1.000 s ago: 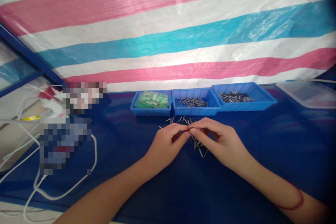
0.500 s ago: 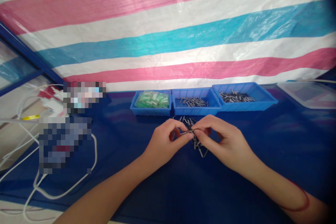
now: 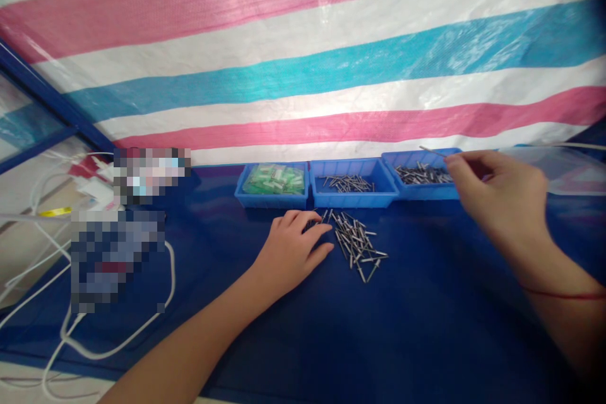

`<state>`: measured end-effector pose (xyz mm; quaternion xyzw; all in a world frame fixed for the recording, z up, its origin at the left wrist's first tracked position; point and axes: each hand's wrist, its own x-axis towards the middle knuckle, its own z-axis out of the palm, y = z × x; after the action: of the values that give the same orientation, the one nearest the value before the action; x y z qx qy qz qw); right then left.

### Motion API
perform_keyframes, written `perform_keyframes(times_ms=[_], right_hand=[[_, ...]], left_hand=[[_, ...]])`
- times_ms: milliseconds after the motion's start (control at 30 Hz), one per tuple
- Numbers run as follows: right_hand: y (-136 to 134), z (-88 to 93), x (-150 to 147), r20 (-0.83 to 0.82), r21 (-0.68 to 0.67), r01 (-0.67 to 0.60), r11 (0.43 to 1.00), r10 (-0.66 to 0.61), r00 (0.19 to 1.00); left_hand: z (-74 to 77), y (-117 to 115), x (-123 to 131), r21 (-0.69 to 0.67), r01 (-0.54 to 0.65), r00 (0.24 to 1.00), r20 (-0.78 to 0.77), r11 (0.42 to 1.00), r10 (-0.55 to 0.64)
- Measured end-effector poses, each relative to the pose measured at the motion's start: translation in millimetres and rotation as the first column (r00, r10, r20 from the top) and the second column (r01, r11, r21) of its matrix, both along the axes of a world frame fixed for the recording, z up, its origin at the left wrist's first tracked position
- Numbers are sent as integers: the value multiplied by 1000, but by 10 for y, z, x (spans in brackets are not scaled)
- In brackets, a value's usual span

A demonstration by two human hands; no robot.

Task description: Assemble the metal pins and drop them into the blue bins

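Right hand point(image 3: 502, 199): raised above the far right of the table; thumb and forefinger pinched on one thin metal pin point(image 3: 432, 151), which points left over the back rim of the right bin point(image 3: 421, 193); the other fingers curled in; a red string point(image 3: 563, 295) around the wrist.

Left hand point(image 3: 291, 246): palm down on the blue table point(image 3: 379, 328); fingers loose and slightly bent, gripping nothing that shows; fingertips at the left edge of the pile of pins point(image 3: 357, 245).

Pile of pins: loose on the table just in front of the middle bin point(image 3: 353, 201), between the two hands.

Bins: three blue ones side by side along the back edge; the right bin and the middle bin hold more metal pins; the left bin point(image 3: 272, 201) holds green pieces point(image 3: 274, 179).

Also present: a clear plastic tray point(image 3: 563, 170) at far right; a white cable point(image 3: 118, 347) looped at left; a pink, white and blue striped sheet point(image 3: 303, 76) behind.
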<state>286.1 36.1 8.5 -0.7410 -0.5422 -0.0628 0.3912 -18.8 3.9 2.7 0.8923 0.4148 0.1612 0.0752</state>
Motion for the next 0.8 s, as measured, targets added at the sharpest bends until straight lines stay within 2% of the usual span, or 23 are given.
perform_keyframes(times_ms=[100, 200, 300, 367, 467, 567, 667, 800], right_hand=[[83, -51, 187, 90, -73, -6, 997, 13, 996], [100, -83, 197, 155, -93, -43, 995, 57, 986], [63, -60, 89, 162, -76, -85, 993, 97, 982], [25, -34, -3, 146, -81, -157, 984, 168, 975], [-27, -21, -134, 129, -53, -260, 964, 265, 956], [-61, -44, -259, 149, 5, -304, 953, 300, 942], [-102, -69, -397, 188, 56, -393, 918, 377, 907], [-190, -78, -588, 177, -1, -515, 857, 507, 844]], left_hand=[[-30, 20, -16, -4, 15, 995, -103, 1000, -16], [-36, 51, -33, 4, 30, 989, -146, 1000, -29], [-27, 80, -49, 14, 50, 987, -157, 999, -47], [-16, 87, -55, 15, 50, 988, -149, 999, -47], [-2, 79, -55, 27, 4, 989, -150, 1000, 0], [-2, 73, -52, 46, -50, 983, -174, 998, 58], [-14, 83, -50, 32, -58, 980, -188, 998, 63], [-34, 104, -50, 14, -54, 980, -192, 998, 56]])
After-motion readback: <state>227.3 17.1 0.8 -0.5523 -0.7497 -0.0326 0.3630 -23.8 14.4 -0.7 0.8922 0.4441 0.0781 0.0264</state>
